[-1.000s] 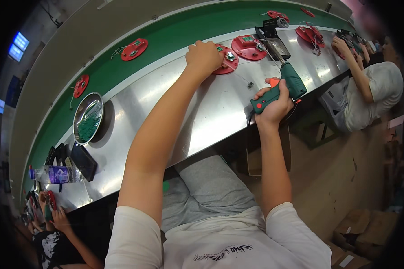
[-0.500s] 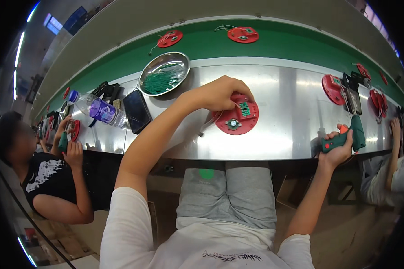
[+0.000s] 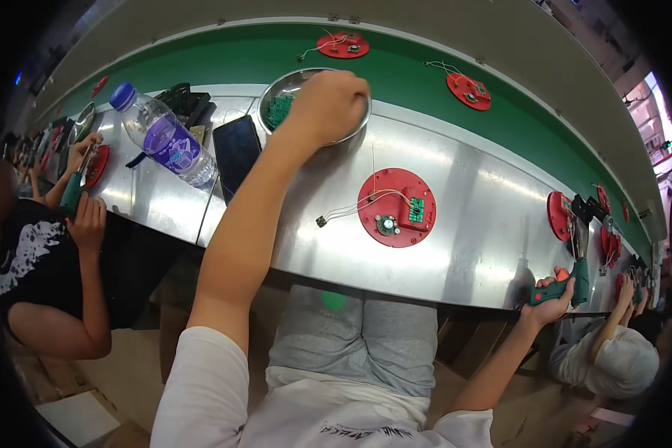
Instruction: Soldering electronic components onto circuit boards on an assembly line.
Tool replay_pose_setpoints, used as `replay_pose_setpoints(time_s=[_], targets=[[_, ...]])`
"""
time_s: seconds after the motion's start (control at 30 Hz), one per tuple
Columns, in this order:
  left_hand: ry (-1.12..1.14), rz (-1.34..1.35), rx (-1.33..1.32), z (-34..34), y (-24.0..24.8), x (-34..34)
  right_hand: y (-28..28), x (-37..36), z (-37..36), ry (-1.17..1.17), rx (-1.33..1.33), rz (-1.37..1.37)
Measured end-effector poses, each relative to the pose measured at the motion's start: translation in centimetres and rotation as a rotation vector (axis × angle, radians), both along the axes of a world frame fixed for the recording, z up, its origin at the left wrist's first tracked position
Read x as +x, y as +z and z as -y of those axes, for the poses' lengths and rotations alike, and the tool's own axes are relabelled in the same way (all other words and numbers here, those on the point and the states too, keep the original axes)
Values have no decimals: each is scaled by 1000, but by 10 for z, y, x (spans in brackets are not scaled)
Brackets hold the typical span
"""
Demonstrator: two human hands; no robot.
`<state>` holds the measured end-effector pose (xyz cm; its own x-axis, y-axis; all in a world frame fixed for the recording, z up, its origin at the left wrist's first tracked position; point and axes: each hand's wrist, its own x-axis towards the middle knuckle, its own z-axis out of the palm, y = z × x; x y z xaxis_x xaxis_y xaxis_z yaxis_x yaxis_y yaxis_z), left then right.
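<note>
My left hand point(image 3: 327, 106) reaches over a round metal bowl point(image 3: 366, 116) holding thin green strands point(image 3: 280, 110). Its fingers curl downward, their tips hidden behind the hand, so what they grip does not show. In front of me a red disc point(image 3: 384, 188) lies flat on the bench, bearing a green circuit board point(image 3: 417, 210), a small round part point(image 3: 387, 225) and white wires ending in a dark connector point(image 3: 321, 222). My right hand point(image 3: 549, 308) is wrapped around the handle of a green pistol-shaped power tool point(image 3: 579, 278) with an orange trigger, at the bench's right front edge.
A phone point(image 3: 236, 154) and a purple-labelled bottle point(image 3: 168, 142) stand left of the bowl. More red discs point(image 3: 343, 45) point(image 3: 469, 91) lie on the green back strip. Another disc point(image 3: 559, 215) and black items are at right. Co-workers' hands point(image 3: 88, 220) work on both sides.
My left hand has left the red disc and moved up and left to the bowl. The disc's wires now show fully. My right hand still holds the green tool; the view has turned.
</note>
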<state>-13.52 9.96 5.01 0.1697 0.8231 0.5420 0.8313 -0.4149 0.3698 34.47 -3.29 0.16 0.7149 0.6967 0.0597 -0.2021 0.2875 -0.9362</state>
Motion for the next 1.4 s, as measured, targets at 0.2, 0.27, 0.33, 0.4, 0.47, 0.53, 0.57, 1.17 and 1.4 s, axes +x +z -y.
replay_pose_setpoints(time_s=[0.2, 0.27, 0.33, 0.4, 0.47, 0.53, 0.57, 1.17, 1.4], targets=[[153, -111, -209, -16, -21, -29, -7, 13, 2, 45, 11, -4], [170, -191, -301, -12, -15, -21, -6, 12, 0, 14, 17, 17], [171, -246, -301, -12, -22, -21, -6, 12, 0, 28, 17, -2], [165, -211, -318, -15, -24, -19, -4, 9, -1, 24, 13, -13], [159, -173, -336, -18, -26, -16, -5, 12, 0, 22, 18, -13], [151, -184, -306, -21, -35, -19, -5, 11, 0, 29, 26, -16], [151, -186, -302, -24, -39, -22, -6, 11, -1, 44, 18, -20], [-40, 275, 309, -16, -6, -29, -1, 5, 3, 48, 12, 20], [-156, 557, 48, -9, 3, -29, 1, -5, 3, 118, 89, 119]])
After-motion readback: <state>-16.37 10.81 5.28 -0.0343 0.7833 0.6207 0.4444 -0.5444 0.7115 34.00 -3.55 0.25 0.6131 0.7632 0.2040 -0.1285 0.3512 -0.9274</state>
